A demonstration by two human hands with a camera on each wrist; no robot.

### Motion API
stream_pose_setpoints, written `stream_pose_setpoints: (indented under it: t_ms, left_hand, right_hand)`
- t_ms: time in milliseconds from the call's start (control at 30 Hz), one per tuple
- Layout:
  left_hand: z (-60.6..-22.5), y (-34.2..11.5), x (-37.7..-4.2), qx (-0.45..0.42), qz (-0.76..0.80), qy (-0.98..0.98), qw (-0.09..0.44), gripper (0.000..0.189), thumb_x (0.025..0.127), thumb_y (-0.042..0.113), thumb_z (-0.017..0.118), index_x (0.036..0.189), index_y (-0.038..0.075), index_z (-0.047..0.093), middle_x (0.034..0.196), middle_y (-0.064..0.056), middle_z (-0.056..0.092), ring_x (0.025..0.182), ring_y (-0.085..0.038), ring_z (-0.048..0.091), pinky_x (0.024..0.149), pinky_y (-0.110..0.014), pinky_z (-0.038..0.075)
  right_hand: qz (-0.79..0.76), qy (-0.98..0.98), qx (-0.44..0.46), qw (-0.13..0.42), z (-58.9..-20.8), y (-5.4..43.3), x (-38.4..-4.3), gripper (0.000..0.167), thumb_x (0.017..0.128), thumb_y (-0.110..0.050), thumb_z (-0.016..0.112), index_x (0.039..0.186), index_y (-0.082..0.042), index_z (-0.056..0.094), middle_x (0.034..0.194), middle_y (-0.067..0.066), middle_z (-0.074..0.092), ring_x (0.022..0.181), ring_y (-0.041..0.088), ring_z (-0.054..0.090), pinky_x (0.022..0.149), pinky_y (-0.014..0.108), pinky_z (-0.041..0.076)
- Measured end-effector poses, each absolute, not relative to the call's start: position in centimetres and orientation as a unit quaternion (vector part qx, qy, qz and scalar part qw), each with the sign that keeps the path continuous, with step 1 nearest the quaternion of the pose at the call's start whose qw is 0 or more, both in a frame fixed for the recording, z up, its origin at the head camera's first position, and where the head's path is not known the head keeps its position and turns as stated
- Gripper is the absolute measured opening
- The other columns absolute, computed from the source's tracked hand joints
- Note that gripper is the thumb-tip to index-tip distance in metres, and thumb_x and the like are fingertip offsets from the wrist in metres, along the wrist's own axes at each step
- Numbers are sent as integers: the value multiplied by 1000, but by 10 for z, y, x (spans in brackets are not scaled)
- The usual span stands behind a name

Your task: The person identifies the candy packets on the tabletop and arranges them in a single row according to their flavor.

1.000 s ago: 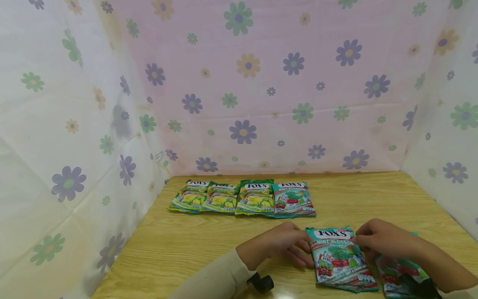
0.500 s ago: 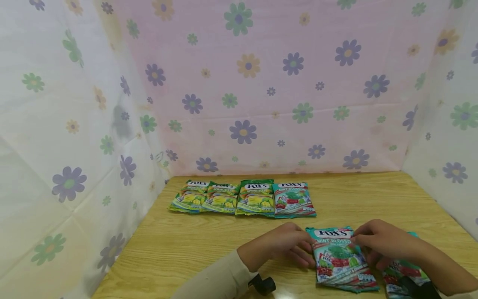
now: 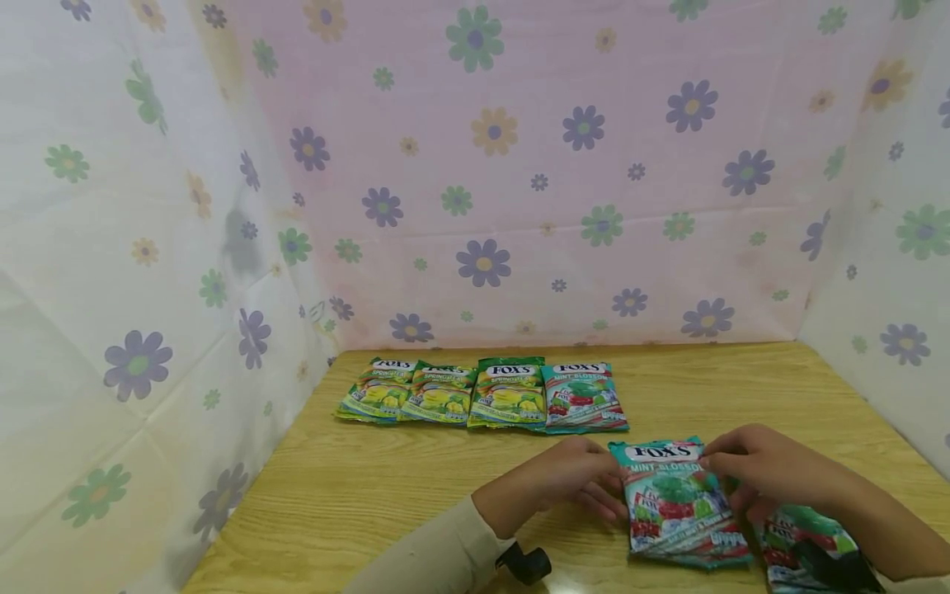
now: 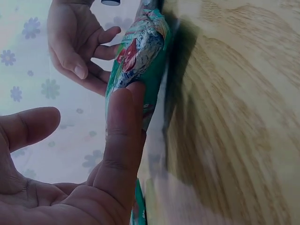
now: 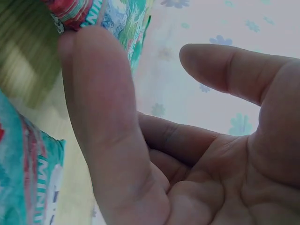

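Note:
A teal FOX'S Mint Blossom candy bag [image 3: 679, 507] lies between my two hands near the table's front right. My left hand [image 3: 567, 483] touches its left edge with extended fingers; in the left wrist view, that index finger [image 4: 123, 122] meets the bag [image 4: 143, 56] while the thumb stands apart. On the opposite edge is my right hand [image 3: 772, 470]. Its index finger [image 5: 103, 89] reaches the bag in the right wrist view, the thumb well away from it. Beneath my right forearm lies another Mint Blossom bag [image 3: 805, 536], partly hidden.
Along the back left of the wooden table [image 3: 416, 478] runs a row of candy bags: several yellow-green Springtea ones [image 3: 508, 396], then one teal Mint Blossom bag [image 3: 584, 400] at the right end. Flower-printed cloth [image 3: 549, 223] encloses the table's back and sides.
Both hands have shifted the Mint Blossom bag slightly away from me, toward the back row. The second teal bag shows a little more below my right hand. The back row is unchanged.

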State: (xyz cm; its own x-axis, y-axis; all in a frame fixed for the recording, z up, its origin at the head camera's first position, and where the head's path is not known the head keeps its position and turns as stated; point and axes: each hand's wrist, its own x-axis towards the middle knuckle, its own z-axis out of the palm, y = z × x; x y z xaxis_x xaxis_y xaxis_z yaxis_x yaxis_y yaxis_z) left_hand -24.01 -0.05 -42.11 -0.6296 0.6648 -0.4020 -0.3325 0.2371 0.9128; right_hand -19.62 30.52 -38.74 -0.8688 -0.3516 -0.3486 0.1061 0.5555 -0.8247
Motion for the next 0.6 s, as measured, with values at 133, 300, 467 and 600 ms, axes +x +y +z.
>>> stream_pose_setpoints:
  t_ms: [133,300,467,600]
  left_hand:
    - [-418,1,-241,135,619,665,396,25,101,22,61,115,2,67,106,-14,73,85,-27,78,70,-34,65]
    - [-413,4,-244,136,637,660,375,41,100,20,62,134,-1,59,110,-13,71,90,-32,78,73,-36,65]
    - [-410,8,-248,124,650,661,354,52,98,19,66,144,0,51,112,-13,69,89,-32,77,74,-37,65]
    - [-409,11,-251,110,656,668,334,50,98,18,69,142,1,53,110,-12,70,88,-31,77,74,-38,65]
  right_hand:
    - [-466,851,-63,235,-383,306,-199,59,108,-30,55,143,17,49,121,17,69,79,31,71,64,45,63]
    - [-470,852,-65,222,-376,309,-202,60,109,-29,54,145,17,46,124,17,69,82,30,72,64,46,63]
    - [-475,853,-73,206,-370,311,-206,60,109,-28,53,147,18,43,123,17,69,80,30,71,64,46,64]
    - [-470,858,-70,194,-367,312,-209,60,109,-29,52,148,16,42,130,23,66,85,29,72,67,44,64]
